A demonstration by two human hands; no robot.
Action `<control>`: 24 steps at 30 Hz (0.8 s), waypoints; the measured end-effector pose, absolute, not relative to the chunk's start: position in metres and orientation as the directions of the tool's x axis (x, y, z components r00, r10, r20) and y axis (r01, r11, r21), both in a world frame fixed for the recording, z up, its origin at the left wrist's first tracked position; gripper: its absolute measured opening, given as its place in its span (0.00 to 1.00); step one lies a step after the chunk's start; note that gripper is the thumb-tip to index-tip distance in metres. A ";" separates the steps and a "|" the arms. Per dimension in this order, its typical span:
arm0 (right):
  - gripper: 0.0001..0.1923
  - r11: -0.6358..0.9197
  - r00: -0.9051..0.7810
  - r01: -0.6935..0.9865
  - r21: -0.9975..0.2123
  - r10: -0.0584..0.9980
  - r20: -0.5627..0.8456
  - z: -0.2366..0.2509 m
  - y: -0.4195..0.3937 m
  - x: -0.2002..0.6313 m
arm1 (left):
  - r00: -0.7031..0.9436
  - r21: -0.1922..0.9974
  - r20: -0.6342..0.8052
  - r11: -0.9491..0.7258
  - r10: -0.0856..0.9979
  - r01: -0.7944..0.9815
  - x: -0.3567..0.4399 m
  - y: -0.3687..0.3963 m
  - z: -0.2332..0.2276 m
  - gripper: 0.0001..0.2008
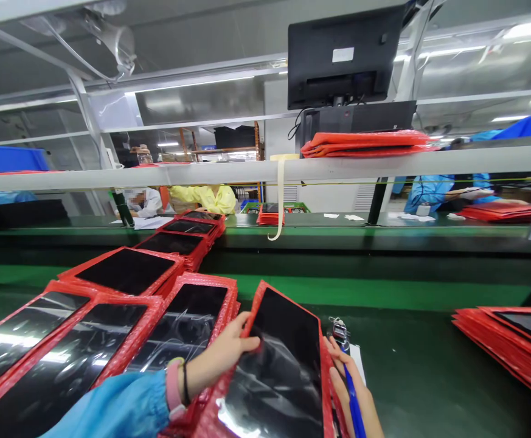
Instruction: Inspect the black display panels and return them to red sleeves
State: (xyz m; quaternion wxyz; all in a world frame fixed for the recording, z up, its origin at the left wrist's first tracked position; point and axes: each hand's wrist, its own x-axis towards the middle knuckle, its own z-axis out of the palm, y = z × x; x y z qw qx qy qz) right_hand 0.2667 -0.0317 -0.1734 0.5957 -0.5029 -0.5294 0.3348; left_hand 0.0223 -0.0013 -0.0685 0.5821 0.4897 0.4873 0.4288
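A black screen panel (pixel 281 359) on red bubble wrap is held up, tilted, in front of me. My left hand (pixel 235 344) is closed on its upper left edge, thumb over the glossy face. My right hand (pixel 354 389) is at the panel's right edge with a blue pen (pixel 354 401) gripped in its fingers. Behind that hand lies a clipboard (pixel 339 330), its metal clip and a bit of white paper showing. To the left, more black panels on red bubble wrap lie in stacks, the nearest stack (pixel 187 316) just behind my left wrist.
Further red-wrapped stacks (pixel 123 271) run back along the left side. Another stack (pixel 516 347) stands on the green bench at the right. A white rail (pixel 229 173) crosses ahead, with a strip of tape (pixel 280 201) hanging from it. A monitor (pixel 342 58) stands above. Co-workers sit beyond.
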 end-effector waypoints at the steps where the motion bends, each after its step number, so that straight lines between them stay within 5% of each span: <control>1: 0.17 0.260 0.220 0.139 -0.955 0.933 0.286 -0.171 -0.033 0.267 | 0.155 0.988 -0.152 0.156 0.976 -0.018 0.006 0.003 -0.065 0.22; 12: 0.24 0.197 0.206 0.215 -0.956 0.948 0.242 -0.157 -0.036 0.264 | -0.261 0.986 -0.147 0.162 0.954 0.039 -0.157 0.022 -0.075 0.30; 19: 0.23 0.126 0.205 0.161 -0.979 0.966 0.158 -0.155 -0.043 0.274 | -0.352 0.940 0.024 0.098 0.936 0.326 -0.171 0.027 -0.088 0.25; 24: 0.28 0.067 0.002 -0.174 -0.982 0.998 0.068 -0.152 -0.054 0.274 | -0.354 0.856 0.206 0.007 0.912 0.517 -0.155 0.027 -0.086 0.35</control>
